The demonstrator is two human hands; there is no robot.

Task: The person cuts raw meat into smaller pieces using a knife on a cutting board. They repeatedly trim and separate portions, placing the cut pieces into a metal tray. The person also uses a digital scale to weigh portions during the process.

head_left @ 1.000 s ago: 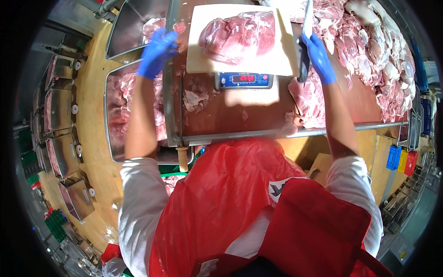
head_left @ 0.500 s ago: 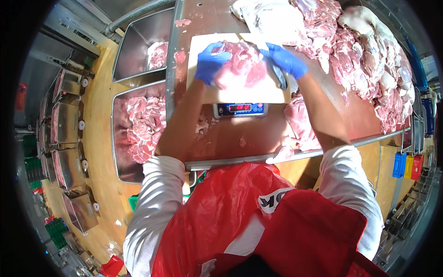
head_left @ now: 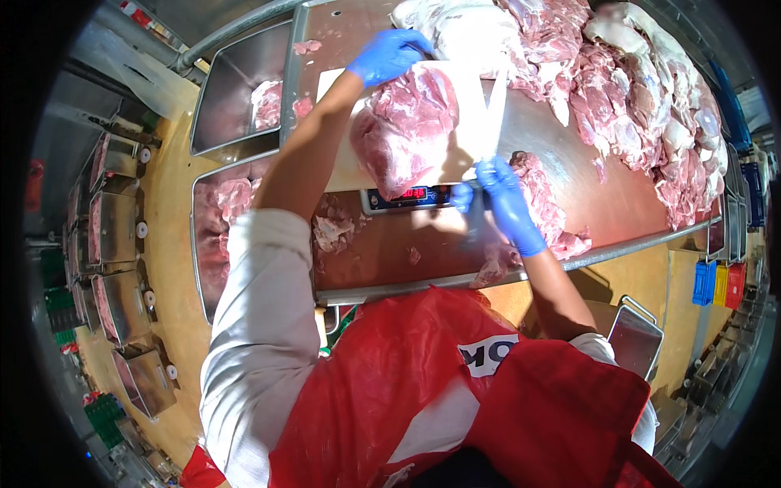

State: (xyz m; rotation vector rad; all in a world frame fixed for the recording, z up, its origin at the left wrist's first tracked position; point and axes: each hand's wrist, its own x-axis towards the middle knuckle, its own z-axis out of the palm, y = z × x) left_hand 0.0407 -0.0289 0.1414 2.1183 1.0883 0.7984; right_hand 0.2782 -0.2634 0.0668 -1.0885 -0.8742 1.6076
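A large piece of raw pink meat (head_left: 409, 122) lies on a white cutting board (head_left: 465, 106), its near end hanging over the board's edge. My left hand (head_left: 390, 57), in a blue glove, is at the far end of this piece, fingers stretched to the right and close to a pale, fat-covered piece (head_left: 460, 28). In my blue-gloved right hand (head_left: 506, 203) is a knife (head_left: 494, 122), gripped by its dark handle, blade pointing away from me beside the board. A scale with a lit red display (head_left: 407, 195) shows under the board's near edge.
A big heap of raw meat (head_left: 626, 106) covers the table's far right. More meat (head_left: 541, 203) lies beside my right hand, with trimmings (head_left: 333, 228) at the near left. Two metal bins (head_left: 236, 98) holding meat stand along the left edge. The table's metal rim (head_left: 423, 290) runs before me.
My right hand has left the meat and taken up the knife, drawing nearer to me. My left hand has moved to the far end. The meat has shifted left and turned lengthwise.
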